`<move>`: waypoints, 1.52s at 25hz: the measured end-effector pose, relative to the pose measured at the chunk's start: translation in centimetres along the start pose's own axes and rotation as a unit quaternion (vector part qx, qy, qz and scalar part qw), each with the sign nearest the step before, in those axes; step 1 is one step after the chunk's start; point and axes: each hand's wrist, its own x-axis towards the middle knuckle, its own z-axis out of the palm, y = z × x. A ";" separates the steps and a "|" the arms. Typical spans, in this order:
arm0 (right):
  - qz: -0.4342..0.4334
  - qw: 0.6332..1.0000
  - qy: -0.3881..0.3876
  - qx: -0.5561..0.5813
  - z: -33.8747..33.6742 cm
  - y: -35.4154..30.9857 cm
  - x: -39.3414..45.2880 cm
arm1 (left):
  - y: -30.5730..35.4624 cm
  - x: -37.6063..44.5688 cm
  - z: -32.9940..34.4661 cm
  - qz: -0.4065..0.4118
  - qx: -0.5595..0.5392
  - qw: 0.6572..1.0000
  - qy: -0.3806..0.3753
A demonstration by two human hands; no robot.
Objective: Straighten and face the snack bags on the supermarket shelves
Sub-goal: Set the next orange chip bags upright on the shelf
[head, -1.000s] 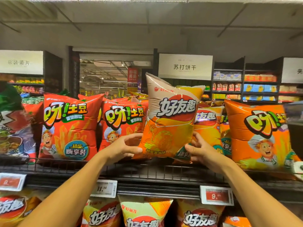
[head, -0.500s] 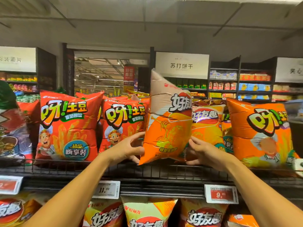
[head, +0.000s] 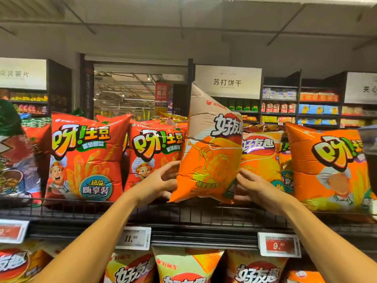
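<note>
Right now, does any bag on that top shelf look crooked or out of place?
Yes. The orange honey chip bag held between the left hand and right hand is tilted and turned partly sideways, while the red bags beside it stand upright facing front.

Wire shelf (head: 183, 213) carries upright red and orange snack bags (head: 85, 160).

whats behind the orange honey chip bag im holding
Behind the honey chip bag, held by the left hand and right hand, stands a second yellow chip bag of the same brand, partly showing at its right. Anything further back is covered.
</note>
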 end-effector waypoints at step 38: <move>-0.230 0.967 0.105 0.007 6.7 -7.0 -6.5 | 3.1 -0.3 5.5 0.053 -0.055 0.995 0.070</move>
